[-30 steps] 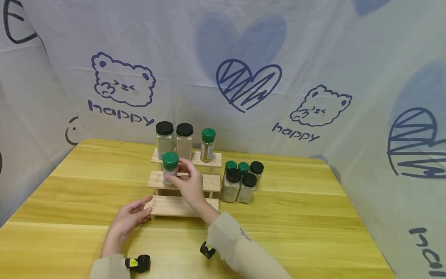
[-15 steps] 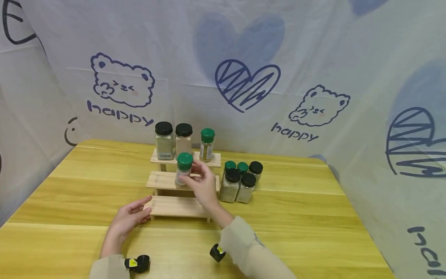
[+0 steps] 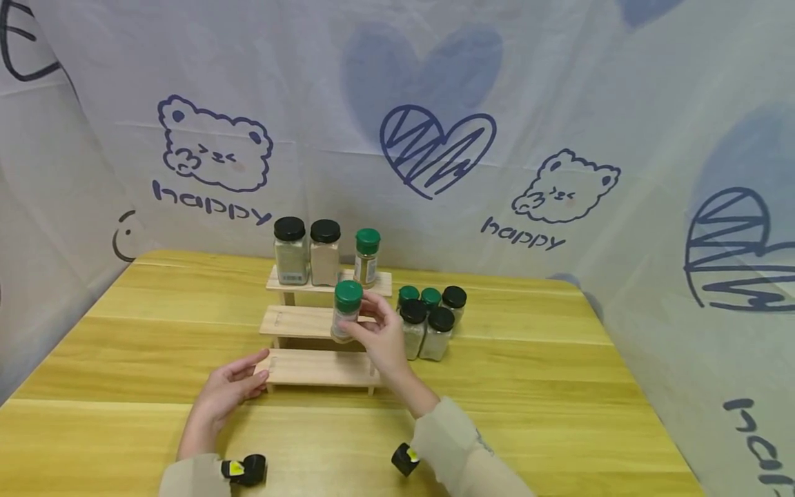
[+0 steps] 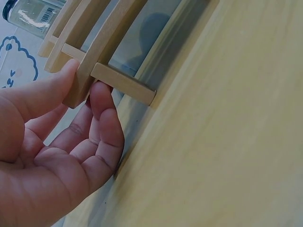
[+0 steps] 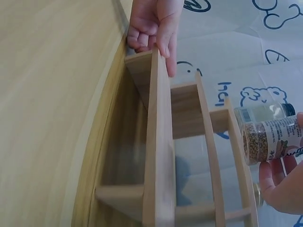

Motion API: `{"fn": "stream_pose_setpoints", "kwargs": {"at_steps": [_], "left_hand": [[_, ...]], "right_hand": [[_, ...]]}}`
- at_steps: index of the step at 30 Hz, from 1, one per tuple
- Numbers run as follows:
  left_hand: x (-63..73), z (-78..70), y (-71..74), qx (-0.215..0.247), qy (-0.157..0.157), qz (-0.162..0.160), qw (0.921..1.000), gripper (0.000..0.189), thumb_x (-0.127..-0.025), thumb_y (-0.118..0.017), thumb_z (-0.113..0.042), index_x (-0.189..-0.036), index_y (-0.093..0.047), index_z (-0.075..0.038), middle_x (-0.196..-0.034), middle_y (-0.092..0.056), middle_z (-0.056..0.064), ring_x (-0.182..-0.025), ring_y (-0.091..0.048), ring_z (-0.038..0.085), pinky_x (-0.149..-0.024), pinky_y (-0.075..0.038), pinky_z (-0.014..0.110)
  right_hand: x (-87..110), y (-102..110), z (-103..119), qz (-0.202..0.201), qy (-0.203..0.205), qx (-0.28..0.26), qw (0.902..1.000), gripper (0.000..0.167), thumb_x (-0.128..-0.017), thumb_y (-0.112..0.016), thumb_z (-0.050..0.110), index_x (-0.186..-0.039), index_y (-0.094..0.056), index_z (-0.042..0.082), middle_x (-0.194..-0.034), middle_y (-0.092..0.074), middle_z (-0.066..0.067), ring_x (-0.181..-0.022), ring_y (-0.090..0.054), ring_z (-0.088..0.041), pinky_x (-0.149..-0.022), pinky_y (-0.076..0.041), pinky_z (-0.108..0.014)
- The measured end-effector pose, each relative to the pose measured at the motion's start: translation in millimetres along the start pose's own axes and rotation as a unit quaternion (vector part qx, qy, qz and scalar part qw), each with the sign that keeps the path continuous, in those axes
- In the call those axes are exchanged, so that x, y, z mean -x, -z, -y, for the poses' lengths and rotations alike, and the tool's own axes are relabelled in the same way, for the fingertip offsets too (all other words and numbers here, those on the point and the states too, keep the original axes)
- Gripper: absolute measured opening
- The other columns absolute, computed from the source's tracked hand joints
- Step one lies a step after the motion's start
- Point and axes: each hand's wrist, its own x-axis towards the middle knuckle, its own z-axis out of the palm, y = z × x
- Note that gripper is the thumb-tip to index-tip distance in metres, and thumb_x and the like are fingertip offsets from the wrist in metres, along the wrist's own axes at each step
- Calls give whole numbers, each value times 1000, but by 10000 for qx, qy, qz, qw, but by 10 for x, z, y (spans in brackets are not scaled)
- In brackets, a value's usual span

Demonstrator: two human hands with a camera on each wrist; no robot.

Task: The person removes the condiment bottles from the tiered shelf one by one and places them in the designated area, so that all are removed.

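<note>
green-capped jar [image 3: 346,312] shifted right, cloth [image 3: 323,90] reading "happy"

Soft, even light leaves a pale sheen on the table [image 3: 323,442] toward six o'clock in my head view, while my wrist views look dimmer, its grain blurred.

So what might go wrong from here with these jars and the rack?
The held jar might slip, since only the right hand pinches it.
That hand overlaps the table jars in the head view, so it may bump one if it is as near as it looks.
The left hand grips the rack; a tug could topple the top-shelf jars.
</note>
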Motion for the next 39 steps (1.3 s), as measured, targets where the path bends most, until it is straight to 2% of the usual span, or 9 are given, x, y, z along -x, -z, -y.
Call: {"fn": "stream_pose_setpoints", "kwargs": {"at_steps": [3,9,17,30,39], "left_hand": [[1,-3,0,24,25,-28,10000,53,-86,-60,-11,-132,-37,3,-105,-57,5,-79,-58,12,-71,-49,26],[9,-3,-2,59,57,-60,9999,54,-85,-62,-12,-131,-38,2,-103,-58,4,-78,-58,12,-71,-49,26],[0,6,12,98,122,-78,9998,53,-85,-62,-12,-131,-40,1,-95,-58,-1,-77,-58,11,-71,-49,25],[-18,25,9,97,65,-55,9999,52,-86,-60,-9,-131,-38,2,-94,-59,0,-75,-58,11,-69,-50,26],[-15,12,-1,147,71,-39,9999,53,-85,-61,-11,-131,-39,3,-93,-59,0,-76,-58,11,-70,-49,25]], "right_hand": [[28,81,-1,-23,55,13,10000,41,-75,-71,3,-112,-54,-3,-100,-57,-13,-90,-55,-20,-72,-49,-28],[76,200,14,-190,-433,39,9989,43,-73,-68,-8,-113,-51,-7,-100,-55,-16,-90,-54,-21,-74,-47,-26],[147,335,9,-240,-592,42,9979,43,-73,-67,-10,-113,-51,-6,-102,-55,-13,-90,-53,-17,-76,-46,-25],[260,632,75,-389,-498,241,9977,44,-73,-66,-11,-113,-49,-8,-101,-54,-16,-89,-54,-18,-77,-47,-25],[359,850,76,-423,-367,335,9979,45,-70,-67,-14,-111,-48,-10,-97,-56,-9,-86,-56,-16,-76,-48,-26]]}}
